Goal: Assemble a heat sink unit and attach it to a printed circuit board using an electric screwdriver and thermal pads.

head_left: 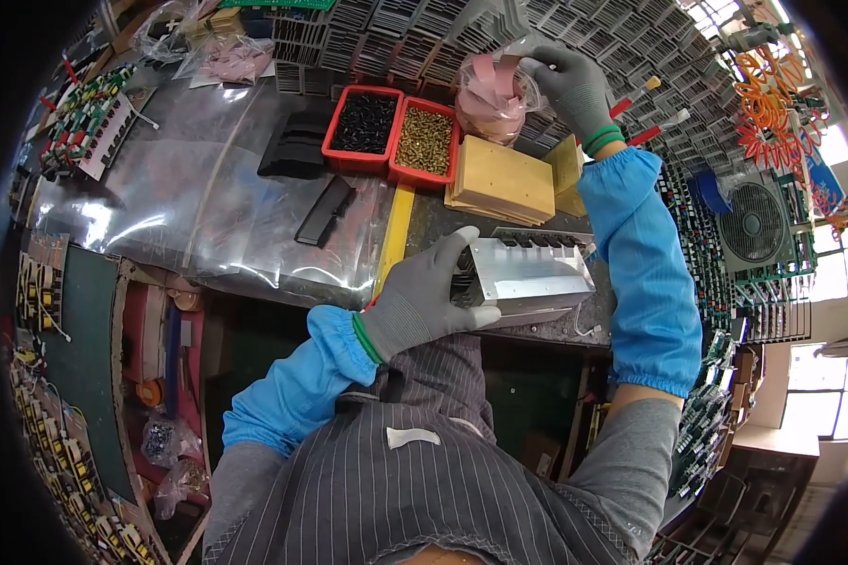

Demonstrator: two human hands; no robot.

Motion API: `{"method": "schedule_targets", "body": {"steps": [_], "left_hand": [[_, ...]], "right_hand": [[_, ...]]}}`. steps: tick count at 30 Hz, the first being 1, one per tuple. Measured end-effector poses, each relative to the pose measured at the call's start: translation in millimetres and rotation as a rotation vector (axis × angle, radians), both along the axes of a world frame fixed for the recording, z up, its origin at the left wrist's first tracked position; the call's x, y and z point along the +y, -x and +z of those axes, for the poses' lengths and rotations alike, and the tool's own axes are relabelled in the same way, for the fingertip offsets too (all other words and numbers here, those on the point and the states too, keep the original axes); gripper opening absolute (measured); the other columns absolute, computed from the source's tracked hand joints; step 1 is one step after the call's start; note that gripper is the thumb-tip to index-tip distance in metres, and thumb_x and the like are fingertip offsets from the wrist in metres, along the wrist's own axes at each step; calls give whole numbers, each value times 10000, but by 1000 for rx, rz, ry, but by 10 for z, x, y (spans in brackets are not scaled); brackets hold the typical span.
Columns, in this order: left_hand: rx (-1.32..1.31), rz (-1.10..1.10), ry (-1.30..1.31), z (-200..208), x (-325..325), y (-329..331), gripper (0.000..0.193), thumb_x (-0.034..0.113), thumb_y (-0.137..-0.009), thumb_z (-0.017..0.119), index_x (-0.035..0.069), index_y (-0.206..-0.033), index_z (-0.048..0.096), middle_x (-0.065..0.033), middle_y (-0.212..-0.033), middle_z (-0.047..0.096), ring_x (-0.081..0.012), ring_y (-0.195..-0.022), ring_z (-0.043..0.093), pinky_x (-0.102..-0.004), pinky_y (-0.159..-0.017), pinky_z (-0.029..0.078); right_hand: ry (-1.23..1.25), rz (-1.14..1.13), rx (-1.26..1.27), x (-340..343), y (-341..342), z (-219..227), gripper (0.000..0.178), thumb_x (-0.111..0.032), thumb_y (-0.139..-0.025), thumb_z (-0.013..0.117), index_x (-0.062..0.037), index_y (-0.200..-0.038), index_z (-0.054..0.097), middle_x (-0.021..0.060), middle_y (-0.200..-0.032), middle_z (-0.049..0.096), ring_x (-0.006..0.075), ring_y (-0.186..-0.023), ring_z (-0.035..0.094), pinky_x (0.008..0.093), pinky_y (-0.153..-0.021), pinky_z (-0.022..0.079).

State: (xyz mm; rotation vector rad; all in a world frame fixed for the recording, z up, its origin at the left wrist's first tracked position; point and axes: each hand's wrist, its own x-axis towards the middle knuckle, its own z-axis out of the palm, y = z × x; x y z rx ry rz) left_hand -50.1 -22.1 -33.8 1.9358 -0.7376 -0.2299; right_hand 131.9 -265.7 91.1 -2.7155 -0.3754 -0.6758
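Observation:
In a grey glove, my left hand (424, 294) grips the left end of a silver metal housing (528, 273), thumb below and a finger above. The housing lies at the bench's front edge, and a row of dark parts shows along its far side. Beyond it my right hand (575, 89), also gloved, reaches over a clear plastic bag (488, 121) of pink pieces. Its fingers are closed at a pink strip (507, 77) standing up from the bag's mouth; the exact contact is partly hidden.
Red bins hold black screws (366, 122) and brass-coloured fasteners (425, 141). Yellowish boards (504, 179) are stacked beside them. Black folded pieces (325, 212) lie on the plastic-covered bench (217, 188). Two red-handled brushes (645, 132) stand right of my right forearm. Grey metal parts (386, 47) line the back.

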Motion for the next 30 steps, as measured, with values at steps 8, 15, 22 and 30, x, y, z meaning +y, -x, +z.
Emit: {"method": "schedule_targets", "body": {"steps": [8,15,22,30], "left_hand": [[9,10,-6,30,-2,11,1017,514,-698,834,50,-1456,340,-235,-1320,561,-369,-1136,630,-425,-960,523],[-5,13,8,3,4,9,1011,493,-695,842,46,-1452,342,-239,-1319,560,-375,-1159,617,-427,-974,515],[-4,9,32,30,0,9,1005,477,-694,849,58,-1456,347,-224,-1290,575,-348,-1104,634,-416,-942,527],[-1,4,13,43,-3,5,998,492,-697,836,52,-1447,346,-238,-1305,566,-379,-1162,610,-425,-978,509]], "right_hand": [[-392,211,191,-112,-156,-154,142,-198,-866,695,-85,-931,750,91,-810,714,183,-700,647,322,-657,511],[179,-166,323,56,-283,-257,318,-395,-760,717,-132,-935,756,114,-873,732,322,-838,700,427,-760,547],[48,-86,238,-39,-273,-288,245,-319,-806,689,-108,-926,728,133,-831,709,341,-805,687,429,-737,542],[64,-68,292,-70,-280,-264,306,-340,-781,708,-99,-970,725,127,-875,722,325,-846,697,416,-762,546]]}}
